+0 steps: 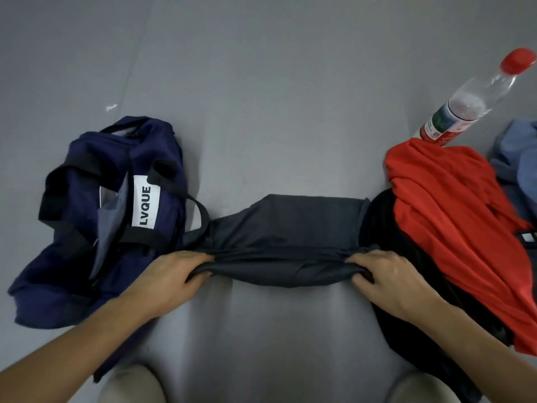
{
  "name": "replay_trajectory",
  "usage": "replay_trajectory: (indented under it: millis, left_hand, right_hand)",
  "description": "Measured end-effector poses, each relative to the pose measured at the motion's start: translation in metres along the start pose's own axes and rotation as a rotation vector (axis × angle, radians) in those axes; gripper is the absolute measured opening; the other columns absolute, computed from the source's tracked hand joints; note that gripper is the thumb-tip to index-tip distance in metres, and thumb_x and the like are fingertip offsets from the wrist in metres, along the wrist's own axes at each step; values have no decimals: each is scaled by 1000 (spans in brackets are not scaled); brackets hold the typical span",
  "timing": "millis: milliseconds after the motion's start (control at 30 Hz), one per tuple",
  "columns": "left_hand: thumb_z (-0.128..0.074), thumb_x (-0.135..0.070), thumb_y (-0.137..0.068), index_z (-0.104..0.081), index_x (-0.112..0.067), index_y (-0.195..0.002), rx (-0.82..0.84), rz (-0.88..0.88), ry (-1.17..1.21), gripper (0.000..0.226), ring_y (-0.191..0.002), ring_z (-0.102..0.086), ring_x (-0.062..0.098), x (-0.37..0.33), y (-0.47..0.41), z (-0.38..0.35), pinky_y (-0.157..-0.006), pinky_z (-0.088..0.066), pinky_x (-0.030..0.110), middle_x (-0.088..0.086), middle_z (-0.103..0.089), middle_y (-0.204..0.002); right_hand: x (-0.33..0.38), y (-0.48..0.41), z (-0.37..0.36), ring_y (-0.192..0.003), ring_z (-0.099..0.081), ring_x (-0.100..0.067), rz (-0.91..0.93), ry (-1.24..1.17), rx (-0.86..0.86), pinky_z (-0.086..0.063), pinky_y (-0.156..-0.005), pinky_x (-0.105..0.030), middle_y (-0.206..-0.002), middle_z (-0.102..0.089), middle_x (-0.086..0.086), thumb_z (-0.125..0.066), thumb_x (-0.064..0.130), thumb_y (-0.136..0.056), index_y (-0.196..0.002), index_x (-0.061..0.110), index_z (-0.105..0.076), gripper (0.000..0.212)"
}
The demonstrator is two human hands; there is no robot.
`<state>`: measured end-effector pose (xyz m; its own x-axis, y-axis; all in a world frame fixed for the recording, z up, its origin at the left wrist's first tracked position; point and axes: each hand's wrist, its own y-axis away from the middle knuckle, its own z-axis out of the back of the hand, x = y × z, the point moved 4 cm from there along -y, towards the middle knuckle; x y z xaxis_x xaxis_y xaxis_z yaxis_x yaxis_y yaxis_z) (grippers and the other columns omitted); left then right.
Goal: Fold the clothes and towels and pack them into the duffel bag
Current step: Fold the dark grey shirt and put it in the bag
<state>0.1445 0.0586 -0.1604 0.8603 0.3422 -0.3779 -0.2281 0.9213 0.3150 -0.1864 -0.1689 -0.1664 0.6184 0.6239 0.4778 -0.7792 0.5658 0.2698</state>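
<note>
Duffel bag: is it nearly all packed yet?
Not nearly. Nothing packed shows in the duffel bag. The left hand and right hand grip the dark grey garment mid-fold. The red garment, black garment and blue garment lie unfolded.

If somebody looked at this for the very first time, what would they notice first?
Probably the bright red garment heaped on the right, with a red-capped bottle behind it. Next, the left hand and right hand gripping a dark grey garment in the middle, and the navy duffel bag on the left.
</note>
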Motion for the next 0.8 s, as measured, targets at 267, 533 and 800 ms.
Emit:
replay_trajectory:
  millis: [267, 533, 800]
  left_hand:
    - [-63, -42, -93, -65, -26, -111, -85, 289, -42, 23, -89, -68, 23, 13, -36, 24, -76, -55, 41, -2, -72, -97]
    - [-27, -47, -103, -14, -22, -161, -182, 244, -175, 64, -154, -11, 34, -74, -24, -66, -123, -15, 51, 13, -12, -167]
    - [-22, -60, -99, -4, -27, -161, -104, -121, -467, 72, -155, -2, 34, -34, -103, -57, -123, -3, 58, 14, -9, -167]
  right_hand:
    - [10, -37, 18, -103, -64, -26, -162, -9, -225, -51, -86, -39, -110, -68, -4, -63, 31, -95, -122, 22, -62, 29]
    - [6, -34, -52, -153, -15, -28, 128, 476, 31, -16, -119, -53, -164, -25, -9, -20, 63, -99, -158, 20, -27, 73]
    - [22, 18, -64, -133, -47, -34, -80, 404, 10, -44, -98, -51, -155, -40, -15, -21, 72, -94, -153, 20, -40, 81]
